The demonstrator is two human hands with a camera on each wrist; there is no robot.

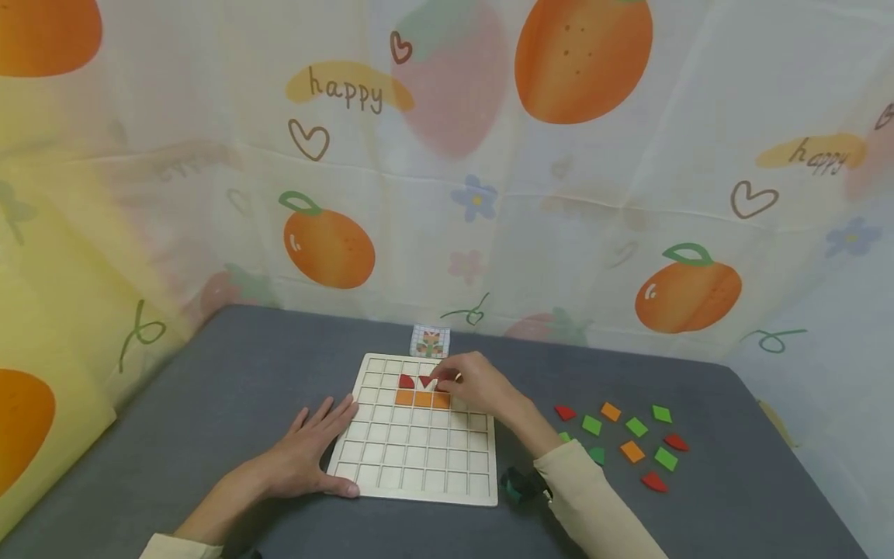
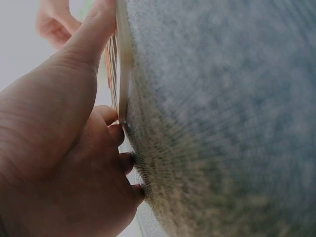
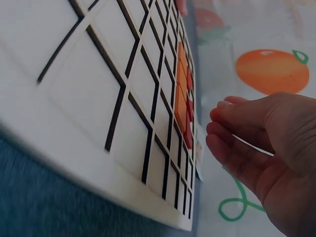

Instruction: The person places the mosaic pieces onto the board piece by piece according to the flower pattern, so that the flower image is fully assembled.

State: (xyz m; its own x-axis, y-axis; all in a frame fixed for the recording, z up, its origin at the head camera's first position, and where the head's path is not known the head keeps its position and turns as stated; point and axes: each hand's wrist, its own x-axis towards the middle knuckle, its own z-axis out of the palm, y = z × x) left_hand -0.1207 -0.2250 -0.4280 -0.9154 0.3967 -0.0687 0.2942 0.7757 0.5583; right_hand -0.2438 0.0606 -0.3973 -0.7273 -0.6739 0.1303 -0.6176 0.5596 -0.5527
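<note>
- The left hand (image 1: 307, 454) is spread along the left side of the wooden grid board (image 1: 401, 456), thumb at its near corner and the other fingers farther up that edge; it presses against the rim and encloses nothing.
- The right hand (image 1: 476, 382) reaches over the far part of the board, its thumb and fingers bent and brought close together; the right wrist view shows no piece between the fingertips, yet whether they pinch one I cannot tell.
- Just under and left of the right fingertips are red pieces set in the grid: a quarter-circle tile (image 1: 406, 381), a triangular tile (image 1: 425, 381) beside it, and a third, partly covered by the fingers.
- On the near side of that grip, touching the red row, a strip of orange square tiles (image 1: 422, 399) fills three cells.
- Beyond the right fingertips, past the board's far edge, lies a small pattern card (image 1: 430, 341).
- Right of the right hand and forearm are loose pieces on the dark grey tabletop (image 1: 209, 419): green diamonds (image 1: 636, 426), orange squares (image 1: 632, 451), red curved pieces (image 1: 655, 482) and a darker green piece (image 1: 597, 456) near the sleeve (image 1: 594, 497).
- Behind both hands hangs a fruit-printed curtain (image 1: 559, 217).
</note>
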